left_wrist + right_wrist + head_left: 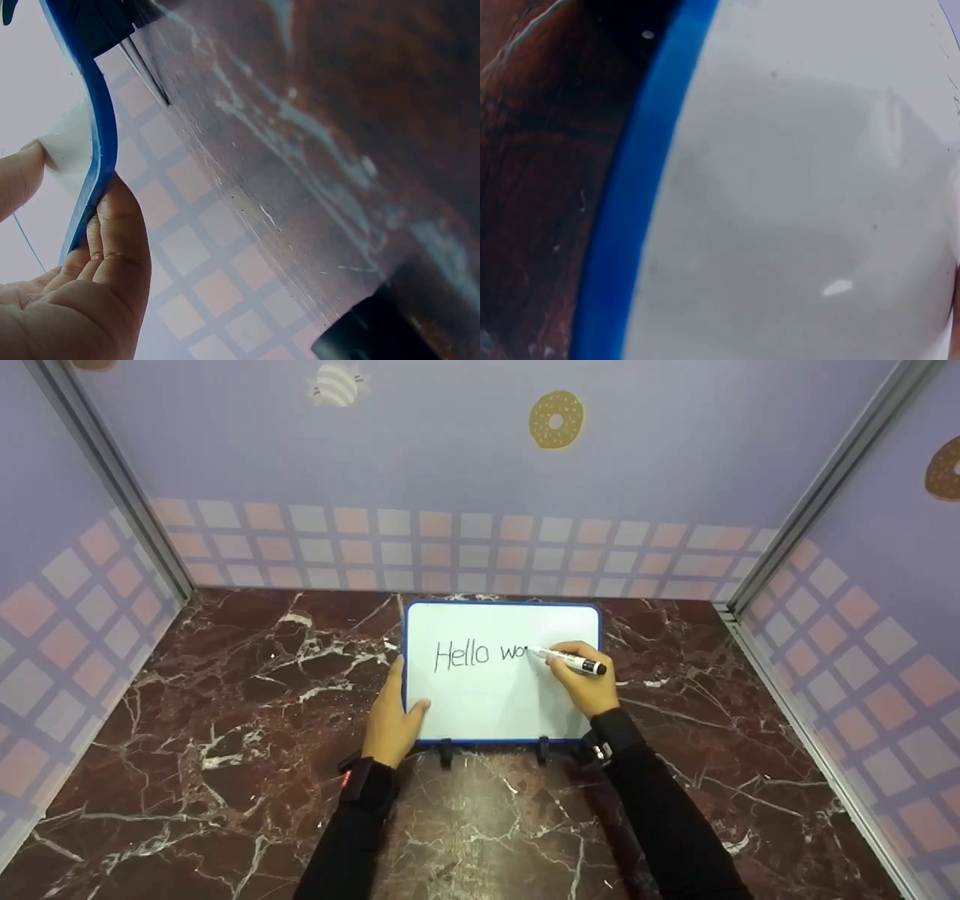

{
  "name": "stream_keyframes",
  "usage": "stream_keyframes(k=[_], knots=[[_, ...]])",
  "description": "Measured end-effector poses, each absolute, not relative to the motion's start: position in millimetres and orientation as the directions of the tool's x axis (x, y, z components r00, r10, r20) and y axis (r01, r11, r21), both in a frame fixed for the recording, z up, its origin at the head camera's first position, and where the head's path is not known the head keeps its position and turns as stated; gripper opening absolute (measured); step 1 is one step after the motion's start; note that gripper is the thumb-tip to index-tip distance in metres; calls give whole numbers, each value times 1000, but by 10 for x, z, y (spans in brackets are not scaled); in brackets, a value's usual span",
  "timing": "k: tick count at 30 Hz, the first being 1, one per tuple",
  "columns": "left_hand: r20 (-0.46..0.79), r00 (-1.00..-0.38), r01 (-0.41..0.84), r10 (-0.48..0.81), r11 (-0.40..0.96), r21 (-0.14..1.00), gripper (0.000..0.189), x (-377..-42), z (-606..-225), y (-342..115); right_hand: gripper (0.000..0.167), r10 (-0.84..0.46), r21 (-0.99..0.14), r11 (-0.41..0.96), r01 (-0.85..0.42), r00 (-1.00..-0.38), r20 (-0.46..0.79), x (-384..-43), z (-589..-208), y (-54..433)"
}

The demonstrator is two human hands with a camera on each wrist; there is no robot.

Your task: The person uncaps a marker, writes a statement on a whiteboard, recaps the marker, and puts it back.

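A small whiteboard [480,705] with a blue frame stands on the table, bearing the handwritten black letters "Hello wo". My left hand [394,720] grips its left edge, thumb on the white face and fingers around the back of the frame, as the left wrist view shows at the blue rim [105,142]. Between the thumb and fingers of my right hand [589,682] is a white marker [579,661] with a black end, its tip at the end of the writing. The right wrist view holds mostly the board's white surface [780,187]; the marker is out of sight there.
Black stand feet [446,752] jut out below the board's lower edge. The dark red marbled tabletop [247,750] runs back to a purple wall [450,457] with printed checks and sweets. Side walls with metal corner strips [817,472] enclose the table left and right.
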State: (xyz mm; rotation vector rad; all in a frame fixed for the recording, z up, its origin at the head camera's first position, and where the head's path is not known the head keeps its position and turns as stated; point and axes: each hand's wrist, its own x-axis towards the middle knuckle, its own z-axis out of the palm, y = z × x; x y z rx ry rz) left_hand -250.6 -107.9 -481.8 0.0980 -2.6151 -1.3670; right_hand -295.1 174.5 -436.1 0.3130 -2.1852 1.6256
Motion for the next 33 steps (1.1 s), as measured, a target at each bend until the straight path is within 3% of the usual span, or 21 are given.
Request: stream_keyframes(k=[13,27,33], knots=[[126,-981,23,-145,565,825,79,-2507,-4815,-1074,8,59,-841,323,-435,-877,476,-3139,-4632,1838],[124,-982,21,-143,568,823,79,-2510,-4823,-1076,8,55,-857,313,-409,-893,447,-3084,-4631,1845],[118,-982,13,-147,570,822,80,-2517,-4819,-1071,9,40,-861,312,-402,-900,435,-2931,-4460,1790]])
